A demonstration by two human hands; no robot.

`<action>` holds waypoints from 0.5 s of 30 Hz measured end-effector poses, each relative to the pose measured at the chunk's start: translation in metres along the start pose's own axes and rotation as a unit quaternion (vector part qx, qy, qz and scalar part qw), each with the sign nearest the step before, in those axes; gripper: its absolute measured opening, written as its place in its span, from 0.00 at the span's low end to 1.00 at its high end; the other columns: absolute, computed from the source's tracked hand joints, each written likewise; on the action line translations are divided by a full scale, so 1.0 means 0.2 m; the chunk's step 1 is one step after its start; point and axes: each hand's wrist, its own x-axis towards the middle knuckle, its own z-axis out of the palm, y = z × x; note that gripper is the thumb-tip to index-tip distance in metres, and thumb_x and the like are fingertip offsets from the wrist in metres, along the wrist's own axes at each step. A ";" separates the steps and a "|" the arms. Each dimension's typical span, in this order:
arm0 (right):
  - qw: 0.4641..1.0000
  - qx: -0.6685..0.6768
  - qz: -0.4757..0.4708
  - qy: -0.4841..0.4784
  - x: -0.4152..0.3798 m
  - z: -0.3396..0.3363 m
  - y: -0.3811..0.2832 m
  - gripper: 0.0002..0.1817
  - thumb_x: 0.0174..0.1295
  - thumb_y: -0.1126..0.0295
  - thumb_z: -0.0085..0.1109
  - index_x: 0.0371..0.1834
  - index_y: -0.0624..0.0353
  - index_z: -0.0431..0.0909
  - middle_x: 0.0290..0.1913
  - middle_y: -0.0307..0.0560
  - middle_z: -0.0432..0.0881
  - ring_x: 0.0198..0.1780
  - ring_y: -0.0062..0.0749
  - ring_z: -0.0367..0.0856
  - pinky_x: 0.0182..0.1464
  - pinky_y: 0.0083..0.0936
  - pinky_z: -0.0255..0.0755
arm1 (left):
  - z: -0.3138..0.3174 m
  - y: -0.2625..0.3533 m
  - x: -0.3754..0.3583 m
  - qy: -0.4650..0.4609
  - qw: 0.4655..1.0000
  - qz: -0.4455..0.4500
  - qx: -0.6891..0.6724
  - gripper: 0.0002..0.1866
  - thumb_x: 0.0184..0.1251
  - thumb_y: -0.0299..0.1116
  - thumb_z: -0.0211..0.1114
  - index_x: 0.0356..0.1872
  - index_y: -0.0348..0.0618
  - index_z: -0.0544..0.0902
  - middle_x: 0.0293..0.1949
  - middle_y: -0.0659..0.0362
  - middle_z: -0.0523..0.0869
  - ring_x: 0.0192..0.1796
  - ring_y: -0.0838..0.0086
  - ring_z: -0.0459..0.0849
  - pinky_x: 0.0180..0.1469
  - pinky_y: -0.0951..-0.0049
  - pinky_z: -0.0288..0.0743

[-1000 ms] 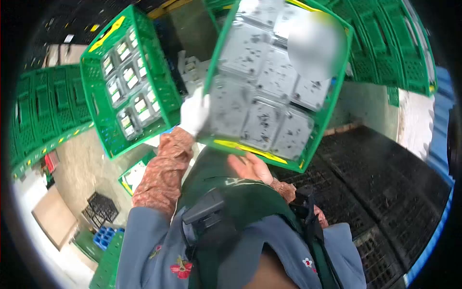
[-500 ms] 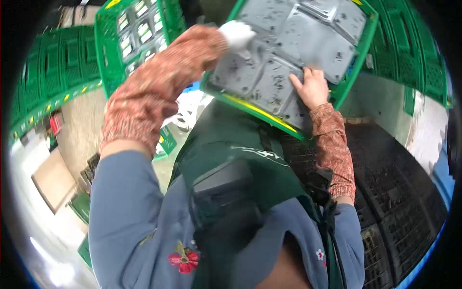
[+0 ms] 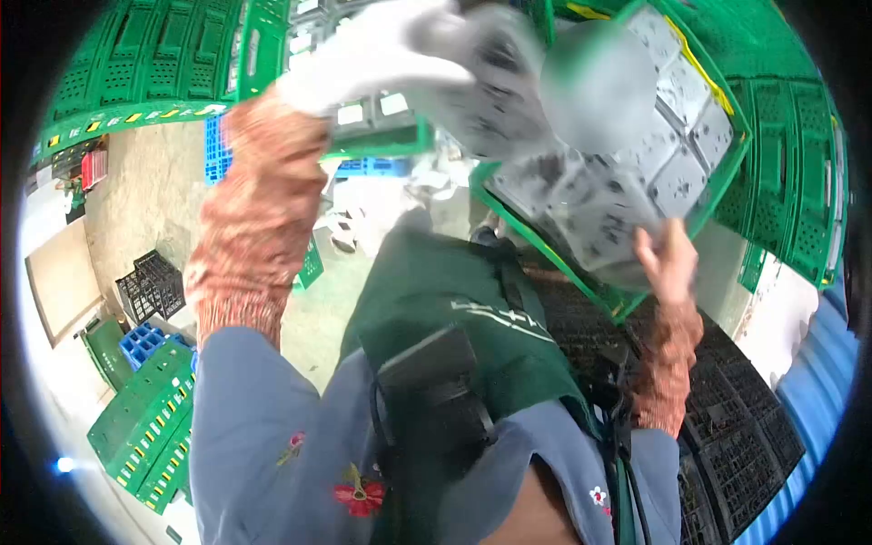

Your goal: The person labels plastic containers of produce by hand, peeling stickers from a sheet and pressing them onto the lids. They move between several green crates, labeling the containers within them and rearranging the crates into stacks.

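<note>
My left hand point(image 3: 372, 54), in a white glove, is closed on the edge of a blurred plastic pack point(image 3: 490, 86) with dark specks, raised between two green crates. My bare right hand point(image 3: 670, 261) has its thumb and fingers at the edge of a see-through pack point(image 3: 604, 213), which looks tilted over the near end of the right green crate point(image 3: 581, 272). Flat grey packs point(image 3: 681, 173) with dark marks fill that crate. Above them is a smooth, rounded grey shape point(image 3: 599, 86), too blurred to make out.
Another green crate point(image 3: 372, 145) at the upper left holds packs with pale labels. Green crates point(image 3: 159, 68) line the upper left and the right side point(image 3: 786, 173). Black crates point(image 3: 727, 409) lie at the lower right, and a small black crate point(image 3: 150, 286) is on the floor.
The view has shifted. My left hand has moved from the packs towards the left crate with a pack in it. My right hand, earlier resting on packs, is at a tilted pack's edge.
</note>
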 end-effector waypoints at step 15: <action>0.948 0.052 -0.205 -0.238 1.60 0.67 -1.94 0.28 0.56 0.44 0.54 0.44 0.60 0.75 0.41 0.56 0.82 0.46 0.48 0.81 0.46 0.44 0.75 | -0.26 -2.13 -0.62 -0.183 0.960 -0.212 -0.024 0.18 0.49 0.24 0.70 0.44 0.46 0.81 0.37 0.55 0.86 0.42 0.65 0.84 0.49 0.67 0.76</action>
